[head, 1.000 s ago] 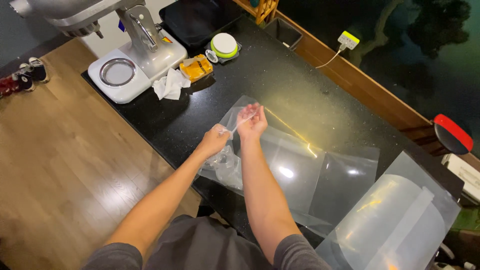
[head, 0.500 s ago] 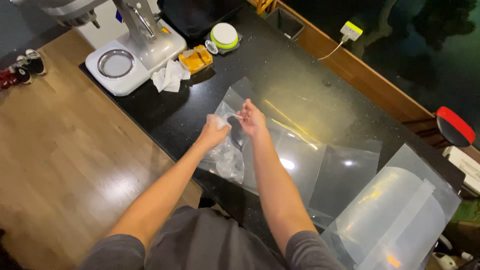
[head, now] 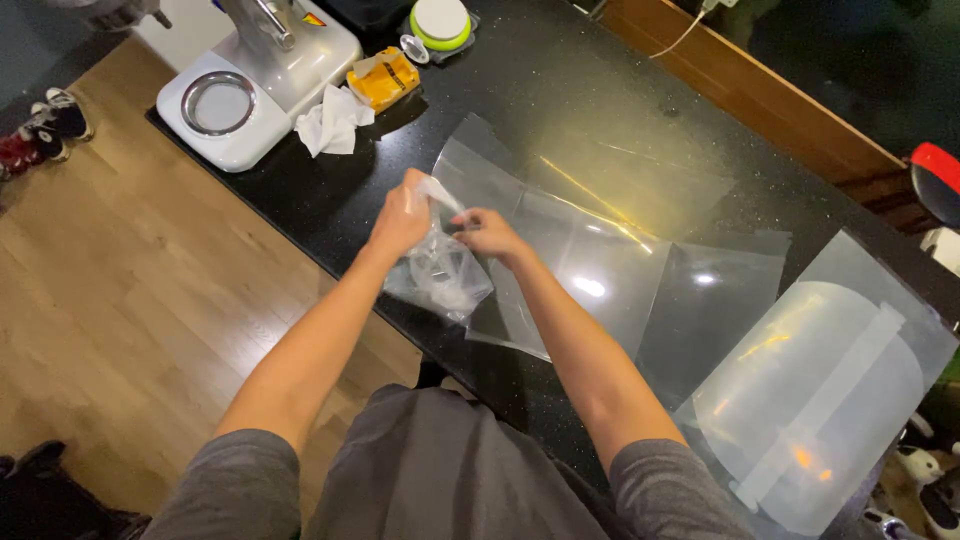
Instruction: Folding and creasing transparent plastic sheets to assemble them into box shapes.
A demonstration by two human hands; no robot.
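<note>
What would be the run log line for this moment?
left hand: grips crumpled clear film | right hand: pinches film | below: clear sheets

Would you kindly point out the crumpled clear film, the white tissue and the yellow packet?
crumpled clear film (head: 440, 275), head view, middle of the bunch.
white tissue (head: 333, 120), head view, centre.
yellow packet (head: 385, 78), head view, top face.

The desk (head: 300, 195) is showing glossy black with fine pale speckles — the clear sheets (head: 600, 260) on it are catching yellow glints. At eleven o'clock, a white mixer base (head: 250, 95) is sitting beside a yellow packet (head: 385, 78) and a white, green-rimmed lid (head: 441, 20) — the floor (head: 130, 300) is glowing light brown.
</note>
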